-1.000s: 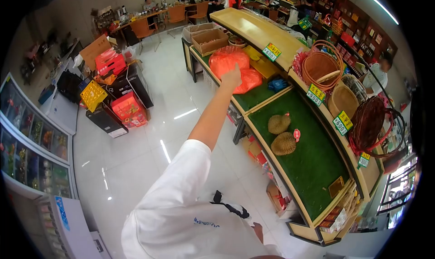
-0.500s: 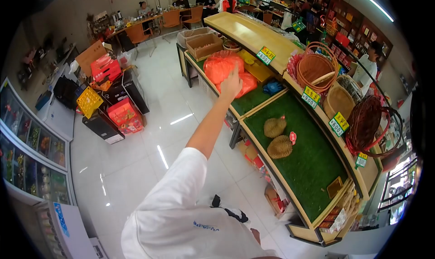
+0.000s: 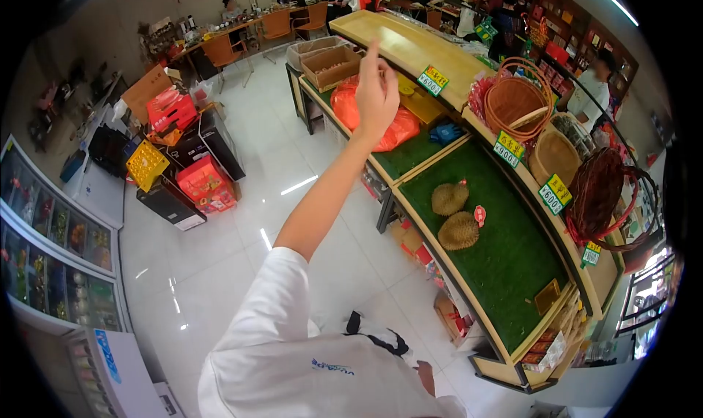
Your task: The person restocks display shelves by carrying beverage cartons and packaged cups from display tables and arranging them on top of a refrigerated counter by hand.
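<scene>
My left hand (image 3: 376,99) is raised at the end of an outstretched arm, index finger extended and the other fingers partly curled, holding nothing. Behind it in the view, red plastic bags (image 3: 398,131) lie on the display stand, partly hidden by the hand and wrist. An open cardboard box (image 3: 331,68) stands just left of the fingers. Two durians (image 3: 459,230) rest on green artificial turf (image 3: 505,271) to the right, one with a red tag. Low beside my body, a small part of my right hand (image 3: 425,378) shows; its fingers cannot be made out.
Wicker baskets (image 3: 553,160) and price signs (image 3: 509,148) line the raised wooden shelf (image 3: 399,43). Boxes (image 3: 207,184) are stacked on the tiled floor at left, near a glass-front fridge (image 3: 62,271). Several people sit or stand at the back; one in white (image 3: 593,92) is at right.
My left hand has risen, its index finger now in front of the wooden shelf rather than the red bags. The view has shifted slightly.
</scene>
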The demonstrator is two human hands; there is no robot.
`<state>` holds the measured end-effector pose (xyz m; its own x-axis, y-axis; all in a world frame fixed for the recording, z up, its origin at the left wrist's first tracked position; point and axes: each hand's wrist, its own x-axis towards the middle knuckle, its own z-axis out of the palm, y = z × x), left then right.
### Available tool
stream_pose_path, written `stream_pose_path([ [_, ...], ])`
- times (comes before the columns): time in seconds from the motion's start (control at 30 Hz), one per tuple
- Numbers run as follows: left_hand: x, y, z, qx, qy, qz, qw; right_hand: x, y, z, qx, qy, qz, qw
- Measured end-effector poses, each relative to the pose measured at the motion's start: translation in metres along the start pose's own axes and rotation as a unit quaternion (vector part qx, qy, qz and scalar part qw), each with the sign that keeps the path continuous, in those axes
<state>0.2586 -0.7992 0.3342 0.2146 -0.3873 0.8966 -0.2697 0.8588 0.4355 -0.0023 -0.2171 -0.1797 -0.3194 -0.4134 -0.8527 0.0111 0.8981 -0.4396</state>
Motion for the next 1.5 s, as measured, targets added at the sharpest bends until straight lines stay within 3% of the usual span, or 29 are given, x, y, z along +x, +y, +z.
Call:
stream_pose_path([
  [0.03, 0.001, -0.005, 0.000, -0.001, -0.079, -0.065, 0.995, 0.001, 0.004, 0.000, 0.003, 0.000, 0.001, 1.000],
  [0.07, -0.005, -0.016, 0.004, -0.002, -0.076, -0.061, 0.995, 0.005, 0.001, -0.001, 0.006, 0.000, 0.000, 1.000],
  [0.1, -0.017, -0.042, 0.013, 0.010, -0.148, -0.139, 0.979, 0.007, -0.003, 0.000, 0.010, 0.000, 0.003, 1.000],
  [0.13, -0.027, -0.068, 0.024, 0.020, -0.217, -0.215, 0.952, 0.006, -0.011, -0.001, 0.014, 0.000, 0.006, 1.000],
  [0.2, -0.053, -0.107, 0.032, 0.171, -0.372, -0.288, 0.866, 0.010, -0.021, -0.002, 0.032, 0.002, 0.023, 0.999],
  [0.27, -0.080, -0.130, 0.030, 0.243, -0.433, -0.257, 0.829, 0.012, -0.028, -0.003, 0.054, 0.004, 0.044, 0.998],
  [0.5, -0.097, -0.117, 0.037, 0.235, -0.441, -0.322, 0.804, 0.014, -0.035, -0.008, 0.082, 0.009, 0.046, 0.996],
  [0.57, -0.092, -0.105, 0.037, 0.139, -0.255, -0.280, 0.915, 0.011, -0.034, -0.004, 0.082, 0.012, 0.051, 0.995],
  [0.63, -0.068, -0.067, 0.033, 0.080, -0.058, -0.111, 0.989, 0.009, -0.021, 0.001, 0.084, 0.008, 0.040, 0.996],
  [0.67, -0.053, -0.045, 0.033, 0.052, -0.022, -0.090, 0.994, 0.009, -0.009, 0.005, 0.094, 0.011, 0.052, 0.994],
  [0.7, -0.043, -0.026, 0.032, 0.026, 0.014, -0.072, 0.997, 0.007, 0.005, 0.007, 0.011, 0.002, -0.027, 1.000],
  [0.73, -0.032, -0.007, 0.029, 0.023, 0.010, -0.075, 0.997, 0.005, 0.007, 0.007, -0.017, -0.005, -0.039, 0.999],
  [0.8, -0.018, 0.026, 0.015, -0.070, 0.038, 0.035, 0.996, 0.001, 0.010, 0.008, -0.073, -0.017, -0.064, 0.995],
  [0.83, -0.008, 0.043, 0.006, -0.067, 0.038, 0.036, 0.996, -0.001, 0.011, 0.006, -0.108, -0.026, -0.084, 0.990],
  [0.9, 0.003, 0.078, -0.017, -0.150, 0.072, 0.184, 0.969, -0.004, 0.014, 0.002, -0.142, -0.029, -0.108, 0.984],
  [0.93, 0.014, 0.095, -0.024, -0.143, 0.072, 0.188, 0.969, -0.005, 0.016, 0.002, -0.152, -0.030, -0.116, 0.981],
  [1.0, 0.023, 0.126, -0.032, -0.258, 0.176, 0.355, 0.881, -0.009, 0.018, 0.002, -0.165, -0.023, -0.131, 0.977],
  [1.13, 0.029, 0.157, -0.058, -0.208, 0.111, 0.344, 0.909, -0.014, 0.011, -0.002, -0.170, -0.007, -0.163, 0.972],
  [1.27, 0.020, 0.165, -0.069, -0.169, 0.043, 0.313, 0.934, -0.021, -0.005, -0.006, -0.139, 0.040, -0.239, 0.960],
  [1.3, 0.011, 0.161, -0.068, -0.232, -0.042, 0.131, 0.963, -0.036, -0.019, -0.006, -0.112, 0.057, -0.261, 0.957],
  [1.33, 0.009, 0.157, -0.064, -0.292, -0.120, -0.040, 0.948, -0.040, -0.033, -0.005, -0.087, 0.074, -0.274, 0.955],
  [1.37, 0.006, 0.149, -0.059, -0.314, -0.151, -0.103, 0.932, -0.037, -0.051, -0.002, -0.061, 0.087, -0.281, 0.954],
  [1.43, -0.005, 0.132, -0.054, -0.324, -0.208, -0.219, 0.897, -0.022, -0.072, -0.005, -0.051, 0.072, -0.188, 0.978],
  [1.5, -0.010, 0.126, -0.053, -0.321, -0.221, -0.231, 0.892, -0.013, -0.074, 0.003, -0.036, 0.049, -0.082, 0.995],
])
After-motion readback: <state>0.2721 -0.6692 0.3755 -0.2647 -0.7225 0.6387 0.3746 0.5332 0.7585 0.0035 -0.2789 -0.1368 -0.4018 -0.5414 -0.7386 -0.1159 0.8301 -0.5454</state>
